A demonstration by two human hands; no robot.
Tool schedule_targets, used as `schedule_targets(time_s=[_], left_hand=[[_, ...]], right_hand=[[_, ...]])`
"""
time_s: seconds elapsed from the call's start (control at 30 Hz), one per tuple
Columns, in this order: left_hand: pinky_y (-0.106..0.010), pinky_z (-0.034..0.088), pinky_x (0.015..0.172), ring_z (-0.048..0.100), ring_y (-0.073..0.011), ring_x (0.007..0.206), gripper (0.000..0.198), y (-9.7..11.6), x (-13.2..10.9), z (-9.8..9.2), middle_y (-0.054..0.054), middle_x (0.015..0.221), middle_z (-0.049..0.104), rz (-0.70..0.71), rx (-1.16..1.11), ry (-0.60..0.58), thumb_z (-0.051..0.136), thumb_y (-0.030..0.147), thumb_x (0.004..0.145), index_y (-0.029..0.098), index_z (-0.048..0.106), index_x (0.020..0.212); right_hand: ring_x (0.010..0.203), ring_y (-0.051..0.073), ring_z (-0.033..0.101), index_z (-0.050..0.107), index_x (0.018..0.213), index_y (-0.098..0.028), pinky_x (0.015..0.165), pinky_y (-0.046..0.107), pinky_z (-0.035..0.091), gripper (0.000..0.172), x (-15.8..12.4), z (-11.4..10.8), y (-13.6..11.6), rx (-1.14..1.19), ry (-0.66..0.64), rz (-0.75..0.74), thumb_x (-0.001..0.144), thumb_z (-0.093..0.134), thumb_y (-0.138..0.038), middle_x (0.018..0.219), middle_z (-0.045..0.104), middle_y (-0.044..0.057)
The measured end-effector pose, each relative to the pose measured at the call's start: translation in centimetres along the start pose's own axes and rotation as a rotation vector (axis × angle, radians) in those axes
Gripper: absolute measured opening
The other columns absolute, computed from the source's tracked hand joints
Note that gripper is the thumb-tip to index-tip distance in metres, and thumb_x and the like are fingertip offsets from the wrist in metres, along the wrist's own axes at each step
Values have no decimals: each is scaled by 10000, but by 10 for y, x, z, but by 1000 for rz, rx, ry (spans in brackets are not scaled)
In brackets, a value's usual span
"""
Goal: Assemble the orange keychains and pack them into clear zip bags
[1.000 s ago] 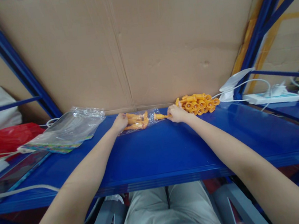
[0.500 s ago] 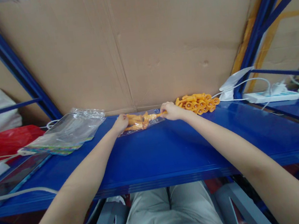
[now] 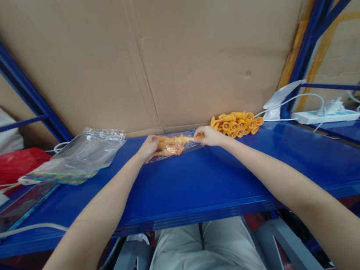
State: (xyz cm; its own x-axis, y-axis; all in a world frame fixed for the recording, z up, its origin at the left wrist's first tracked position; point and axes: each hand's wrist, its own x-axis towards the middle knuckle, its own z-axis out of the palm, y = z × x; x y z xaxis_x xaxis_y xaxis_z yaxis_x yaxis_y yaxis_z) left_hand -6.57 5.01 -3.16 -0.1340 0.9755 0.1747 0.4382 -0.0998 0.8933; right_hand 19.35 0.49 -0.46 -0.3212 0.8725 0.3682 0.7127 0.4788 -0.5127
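Note:
A clear plastic bag with several orange plastic pieces inside lies near the back of the blue shelf. My left hand is closed on the bag's left end, its fingertips by the pieces. At the bag's right end, my right hand pinches an orange piece, partly hidden by the fingers. Just right of that hand lies a pile of orange plastic pieces with round, cup-like ends facing me.
Flat clear bags with a coloured edge lie on the left, beside a red plastic bag. A white power strip and cables are at the right. Cardboard walls the back; the blue shelf's front edge is above my lap.
My left hand has shifted slightly right along the bag. The right hand has moved a little right, and the orange piece in it now sits closer to the bag's contents.

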Motion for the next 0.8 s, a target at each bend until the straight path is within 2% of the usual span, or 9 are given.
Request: schedule_targets(time_s=[0.17,0.23,0.3,0.37,0.47,0.53,0.6,0.73,0.8], left_hand=[[-331,486,896,639,-213,930,107,-1,3,0,-50,890,665,-5,-57,19,530,185,797,179,573,895],[-337,483,887,631,-214,913,86,-1,3,0,-36,851,649,-3,-78,10,552,211,789,188,570,871],[-338,484,868,625,-212,898,93,-1,3,0,-28,835,642,5,-102,2,576,232,778,193,572,862],[-336,486,850,620,-211,889,109,-1,2,0,-26,834,646,20,-127,-9,599,253,766,193,578,855],[-333,484,852,614,-217,905,119,-1,2,0,-33,838,651,44,-148,-19,616,274,761,187,586,837],[-332,485,852,612,-219,910,112,0,1,1,-37,836,649,46,-158,-15,610,276,766,185,588,829],[-326,491,836,610,-210,891,104,1,0,1,-33,830,641,36,-184,-16,596,273,778,185,586,834],[-296,496,793,607,-181,825,91,5,-5,4,-18,810,619,1,-260,-28,575,272,810,187,570,842],[-294,502,769,610,-178,796,104,8,-7,6,-17,796,611,17,-272,-24,582,285,817,187,562,843]], right_hand=[[510,106,598,645,754,-146,568,218,479,55,1,6,6,248,-8,81,795,680,-137,613,627,-22],[520,110,606,643,747,-148,589,230,501,67,1,10,5,298,-7,129,795,676,-116,612,627,-18],[625,131,656,653,737,-149,695,265,538,86,0,14,2,308,22,144,785,667,-79,678,664,4],[828,152,692,677,760,-153,864,300,531,125,0,16,-4,332,64,113,771,647,-32,824,713,29],[1000,142,668,697,937,-167,973,307,499,254,0,18,-12,478,105,137,768,619,6,1045,720,34],[926,122,680,658,1047,-165,912,286,538,323,0,19,-16,619,138,258,776,626,7,1062,715,41],[782,105,687,622,1060,-143,816,264,575,315,0,20,-18,762,114,401,787,635,16,975,723,55],[591,102,671,610,984,-99,666,231,598,204,-1,16,-18,972,-119,533,852,556,47,727,708,59],[562,102,671,617,968,-90,625,202,593,205,-1,14,-17,1007,-143,544,879,507,58,663,692,48]])
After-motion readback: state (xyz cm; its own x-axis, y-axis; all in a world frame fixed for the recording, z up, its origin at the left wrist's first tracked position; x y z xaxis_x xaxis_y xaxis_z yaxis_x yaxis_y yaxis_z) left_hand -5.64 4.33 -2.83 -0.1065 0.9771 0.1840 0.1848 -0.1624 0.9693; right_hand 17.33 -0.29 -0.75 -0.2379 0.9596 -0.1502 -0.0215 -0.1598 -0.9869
